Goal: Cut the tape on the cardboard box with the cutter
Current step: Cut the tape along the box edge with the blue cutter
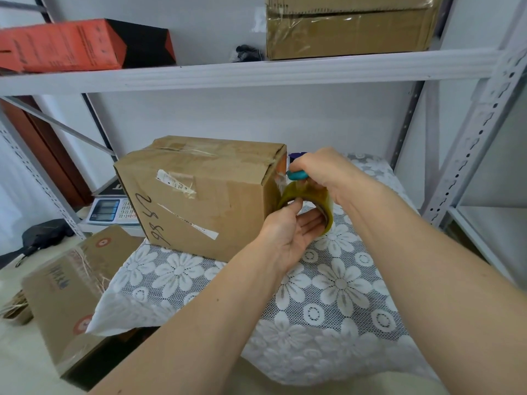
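Note:
A brown cardboard box with handwritten numbers and torn labels stands on a lace-covered surface. At its right end, my left hand holds a roll of clear yellowish tape, thumb on top and fingers through its core. A strip of tape runs from the roll to the box's right face. My right hand is closed around a teal cutter, whose tip touches the tape strip near the box's upper right edge. The blade itself is too small to see.
A metal shelving rack surrounds the work spot; its upper shelf carries an orange-black box and a taped carton. A scale sits left of the box. Another carton lies at lower left.

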Tool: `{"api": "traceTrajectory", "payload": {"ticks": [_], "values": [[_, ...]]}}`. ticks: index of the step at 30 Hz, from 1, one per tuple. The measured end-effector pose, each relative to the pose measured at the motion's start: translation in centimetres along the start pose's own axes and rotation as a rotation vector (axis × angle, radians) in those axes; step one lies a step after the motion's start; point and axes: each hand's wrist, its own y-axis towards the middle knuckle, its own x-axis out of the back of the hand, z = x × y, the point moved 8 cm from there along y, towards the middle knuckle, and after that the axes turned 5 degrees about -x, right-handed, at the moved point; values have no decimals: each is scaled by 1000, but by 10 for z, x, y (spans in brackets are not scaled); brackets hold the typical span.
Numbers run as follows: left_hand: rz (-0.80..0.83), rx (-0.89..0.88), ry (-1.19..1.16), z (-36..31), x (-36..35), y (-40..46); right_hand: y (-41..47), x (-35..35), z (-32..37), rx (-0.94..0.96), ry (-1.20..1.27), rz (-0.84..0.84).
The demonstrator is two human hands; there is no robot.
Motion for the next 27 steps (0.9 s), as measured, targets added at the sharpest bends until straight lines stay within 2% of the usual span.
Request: {"api": "traceTrajectory", "payload": {"ticks": [21,27], "values": [[86,56,-73,-7,-1,-7,2,0,0,7,-47,7],[47,90,-126,-4,1,-5,2,0,1,9,-45,1]]}}
